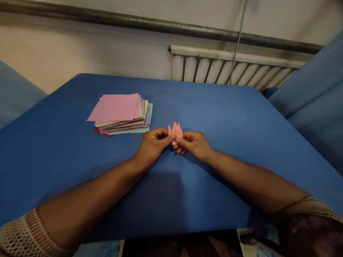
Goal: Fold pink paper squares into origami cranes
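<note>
A small folded pink paper piece [175, 130] with pointed tips sits between both my hands, just above the blue table [227, 117]. My left hand [152, 145] pinches its left side with thumb and fingers. My right hand [193, 143] pinches its right lower part, fingers curled. Both hands rest near the middle of the table.
A stack of coloured paper sheets [120, 113], pink on top, lies to the back left of my hands. A white radiator [230, 69] and a grey pipe [160, 25] run along the wall behind. Blue fabric surfaces [318, 92] flank the table on both sides.
</note>
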The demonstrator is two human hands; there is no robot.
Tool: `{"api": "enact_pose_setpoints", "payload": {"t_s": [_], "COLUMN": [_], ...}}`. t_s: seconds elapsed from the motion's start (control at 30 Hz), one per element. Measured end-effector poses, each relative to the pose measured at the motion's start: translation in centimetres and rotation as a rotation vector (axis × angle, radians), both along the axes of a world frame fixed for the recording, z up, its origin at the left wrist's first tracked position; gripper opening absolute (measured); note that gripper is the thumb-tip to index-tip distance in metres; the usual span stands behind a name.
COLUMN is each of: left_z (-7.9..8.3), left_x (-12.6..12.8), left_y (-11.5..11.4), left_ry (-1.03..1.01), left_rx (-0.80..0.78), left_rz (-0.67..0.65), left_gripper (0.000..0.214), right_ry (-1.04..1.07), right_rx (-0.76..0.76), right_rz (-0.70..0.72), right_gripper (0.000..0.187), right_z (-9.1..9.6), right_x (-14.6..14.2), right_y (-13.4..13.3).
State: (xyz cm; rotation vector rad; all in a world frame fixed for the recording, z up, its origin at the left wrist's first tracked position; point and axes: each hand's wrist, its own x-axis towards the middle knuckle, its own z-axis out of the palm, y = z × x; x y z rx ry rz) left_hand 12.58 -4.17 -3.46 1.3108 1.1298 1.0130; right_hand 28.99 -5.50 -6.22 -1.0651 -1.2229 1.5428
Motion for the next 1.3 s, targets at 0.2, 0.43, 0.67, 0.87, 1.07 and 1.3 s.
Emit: {"api": "enact_pose_setpoints", "payload": {"t_s": [0.2, 0.43, 0.67, 0.87, 1.07, 1.3], "left_z": [-0.1, -0.8, -1.0, -0.6, -0.4, -0.5], "left_x": [-0.2, -0.1, -0.2, 0.0, 0.1, 0.0], "left_y": [0.3, 0.2, 0.3, 0.2, -0.3, -0.1], "left_ry": [-0.025, -0.096, -0.073, -0.067, -0.005, 0.011], "left_rx": [-0.015, -0.113, -0.118, -0.23, -0.256, -0.295], "left_rz": [-0.009, -0.182, -0.098, -0.084, -0.161, -0.172], "left_gripper": [0.018, 0.025, 0.027, 0.033, 0.029, 0.023], "right_ry": [0.017, 0.017, -0.098, -0.144, -0.085, -0.06], "right_rx": [-0.019, 0.064, 0.108, 0.333, 0.291, 0.184], "right_rz": [0.02, -0.056, -0.055, -0.307, -0.31, -0.281], "right_gripper": [0.036, 0.035, 0.034, 0.02, 0.026, 0.03], "right_z": [0.1, 0.4, -0.1, 0.1, 0.7, 1.3], "right_x": [0.1, -0.2, -0.2, 0.3, 0.2, 0.5], "right_y": [0.0, 0.0, -0.1, 0.0, 0.1, 0.1]}}
